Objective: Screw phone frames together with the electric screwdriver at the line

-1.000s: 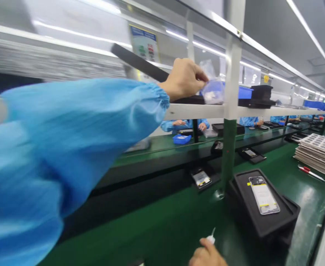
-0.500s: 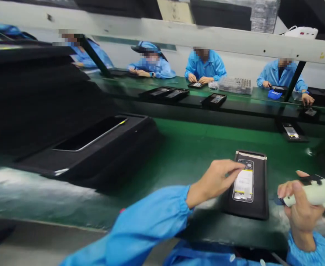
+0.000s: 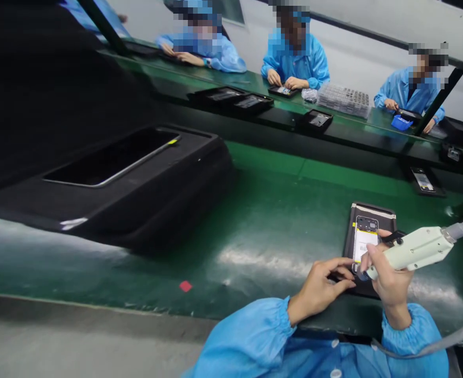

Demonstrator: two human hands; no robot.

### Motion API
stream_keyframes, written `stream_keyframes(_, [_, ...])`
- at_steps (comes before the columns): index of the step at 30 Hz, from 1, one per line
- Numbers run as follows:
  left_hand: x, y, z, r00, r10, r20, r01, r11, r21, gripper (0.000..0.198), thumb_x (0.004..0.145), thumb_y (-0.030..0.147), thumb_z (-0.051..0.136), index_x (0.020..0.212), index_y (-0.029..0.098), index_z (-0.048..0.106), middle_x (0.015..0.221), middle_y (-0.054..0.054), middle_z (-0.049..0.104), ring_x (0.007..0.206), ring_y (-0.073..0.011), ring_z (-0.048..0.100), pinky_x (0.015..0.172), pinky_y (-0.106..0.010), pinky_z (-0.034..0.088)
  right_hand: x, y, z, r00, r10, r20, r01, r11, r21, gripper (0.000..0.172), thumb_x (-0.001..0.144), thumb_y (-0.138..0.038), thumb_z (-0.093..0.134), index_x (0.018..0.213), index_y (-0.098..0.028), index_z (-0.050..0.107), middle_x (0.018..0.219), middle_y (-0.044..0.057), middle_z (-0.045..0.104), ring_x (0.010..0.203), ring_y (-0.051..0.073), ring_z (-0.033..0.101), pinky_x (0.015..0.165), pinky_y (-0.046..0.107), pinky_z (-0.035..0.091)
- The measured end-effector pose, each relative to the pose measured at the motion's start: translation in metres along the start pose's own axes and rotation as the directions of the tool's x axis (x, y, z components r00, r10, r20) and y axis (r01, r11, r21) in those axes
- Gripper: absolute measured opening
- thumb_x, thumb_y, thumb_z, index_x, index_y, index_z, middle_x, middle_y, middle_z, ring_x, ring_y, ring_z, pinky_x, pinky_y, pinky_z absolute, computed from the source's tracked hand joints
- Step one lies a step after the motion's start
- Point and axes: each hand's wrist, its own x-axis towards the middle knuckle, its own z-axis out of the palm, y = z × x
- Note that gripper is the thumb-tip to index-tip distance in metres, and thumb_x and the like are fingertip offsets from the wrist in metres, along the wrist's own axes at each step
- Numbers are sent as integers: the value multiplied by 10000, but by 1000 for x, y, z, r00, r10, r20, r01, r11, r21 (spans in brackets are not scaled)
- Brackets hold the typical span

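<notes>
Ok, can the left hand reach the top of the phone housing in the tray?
Probably yes: the top lies uncovered just past the left hand, and the right hand and its hosed tool sit lower, not across it.

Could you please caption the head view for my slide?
Left hand steadies a phone frame in its tray; right hand holds a hose-fed tool.

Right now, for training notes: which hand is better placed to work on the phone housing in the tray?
The right hand, probably: it grips the pale handheld tool, tip at the phone housing. The left hand sits at the black tray's near edge.
</notes>
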Motion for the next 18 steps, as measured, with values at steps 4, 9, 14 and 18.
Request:
stream_keyframes(4, [-1,-2,-1,1000,-4,-5,4,1000,1,389,745,253,705,1118,167,635,809,-20,738,761,-184,694,782,-282,536,0,-2,5,1000,1,-15,-1,1000,12,224,811,-296,705,907,-141,575,511,-56,552,434,140,561,447,272,484])
stream_keyframes(9, [0,-1,0,1000,2,-16,-2,1000,11,395,738,226,710,1122,174,634,801,-8,739,755,-181,695,784,-277,538,3,-3,8,1000,-15,22,15,1000,-19,261,810,-276,699,978,-130,562,498,-54,567,413,126,544,440,250,472])
stream_keyframes(14, [1,-2,0,1000,-14,-25,13,1000,-24,404,734,208,707,1131,183,637,805,-5,738,748,-176,691,757,-264,537,2,-2,10,999,5,44,-2,998,-58,354,815,-290,688,1081,-117,533,501,-54,579,423,142,561,452,268,496])
stream_keyframes(18, [2,-2,2,999,-23,-28,22,999,-44,409,720,207,723,1120,172,647,766,-6,724,705,-163,673,722,-250,530,1,1,9,996,-12,84,19,996,-86,384,825,-280,675,1127,-104,514,502,-48,584,426,147,567,454,271,500])
